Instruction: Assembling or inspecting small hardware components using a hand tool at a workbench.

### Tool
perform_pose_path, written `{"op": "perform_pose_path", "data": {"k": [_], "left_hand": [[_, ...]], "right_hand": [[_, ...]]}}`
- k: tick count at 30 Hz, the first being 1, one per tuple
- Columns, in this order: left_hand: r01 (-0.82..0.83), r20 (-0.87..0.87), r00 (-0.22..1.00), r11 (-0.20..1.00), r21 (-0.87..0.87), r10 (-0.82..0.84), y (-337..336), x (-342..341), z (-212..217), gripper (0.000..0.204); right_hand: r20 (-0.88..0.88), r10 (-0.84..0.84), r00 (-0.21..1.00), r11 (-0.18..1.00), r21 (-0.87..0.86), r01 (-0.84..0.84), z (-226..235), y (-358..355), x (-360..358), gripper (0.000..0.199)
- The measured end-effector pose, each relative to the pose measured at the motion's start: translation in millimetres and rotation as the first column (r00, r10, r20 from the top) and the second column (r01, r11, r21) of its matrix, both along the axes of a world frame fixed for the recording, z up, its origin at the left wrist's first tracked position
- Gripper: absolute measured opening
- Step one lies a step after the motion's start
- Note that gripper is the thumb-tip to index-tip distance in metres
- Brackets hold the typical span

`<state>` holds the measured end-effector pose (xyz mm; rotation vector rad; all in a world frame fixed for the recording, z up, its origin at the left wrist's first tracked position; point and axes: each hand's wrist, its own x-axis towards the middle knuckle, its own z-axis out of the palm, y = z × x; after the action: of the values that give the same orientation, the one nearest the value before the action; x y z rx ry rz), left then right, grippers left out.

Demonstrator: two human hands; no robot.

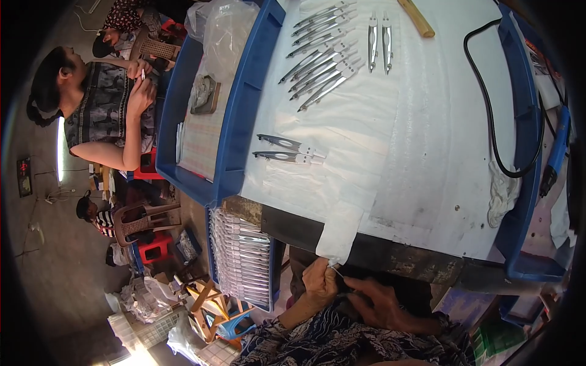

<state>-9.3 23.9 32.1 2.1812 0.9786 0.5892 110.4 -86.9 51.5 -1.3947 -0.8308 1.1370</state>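
Observation:
At the table's front edge my left hand (318, 282) is closed, pinching a small silvery piece (333, 263) against the end of a white cloth strip (339, 235). The rest of that piece is hidden by the fingers. My right hand (379, 303) is just to the right, blurred, its fingers pointing toward the piece. A thin pale line shows between the two hands; I cannot tell what it is. Slim silver compass-like tools with white tips lie on the cloth: a pair (284, 150) nearest my hands, several in a fanned row (323, 70) farther back, and two upright ones (379, 46).
A blue tray (247, 91) at the left holds a plastic bag and a small tin. Below it, another tray (241, 259) is packed with silver tools. On the right are a black cable (488, 116), a blue-handled tool (555, 152) and a crumpled rag (504, 195). A wooden handle (418, 18) lies at the back. People sit at left.

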Motion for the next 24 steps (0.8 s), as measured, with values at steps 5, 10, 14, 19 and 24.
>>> {"op": "perform_pose_path", "data": {"k": [5,10,14,19,24], "left_hand": [[-0.017,-0.008,1.000,1.000,-0.004,0.017,-1.0,0.0,1.4,0.012],[-0.010,-0.015,1.000,1.000,0.011,0.010,-0.9,1.1,1.7,0.011],[-0.020,-0.001,1.000,1.000,0.014,0.020,-1.4,1.3,1.4,0.010],[-0.010,-0.012,1.000,0.999,0.040,0.011,-0.9,1.7,1.7,0.008],[-0.019,-0.004,1.000,0.999,0.025,0.019,-1.1,2.1,2.2,0.009]], "right_hand": [[0.034,0.004,0.999,1.000,0.027,-0.005,-2.2,0.0,-0.2,0.037],[0.001,-0.021,1.000,0.999,0.032,0.021,-1.8,0.4,-0.2,0.037],[-0.026,0.006,1.000,1.000,-0.008,-0.006,-0.7,-0.2,1.2,0.036],[-0.015,0.000,1.000,1.000,-0.008,0.000,0.3,0.7,2.1,0.035],[-0.009,0.000,1.000,1.000,-0.012,-0.001,1.2,0.3,1.3,0.036]]}}
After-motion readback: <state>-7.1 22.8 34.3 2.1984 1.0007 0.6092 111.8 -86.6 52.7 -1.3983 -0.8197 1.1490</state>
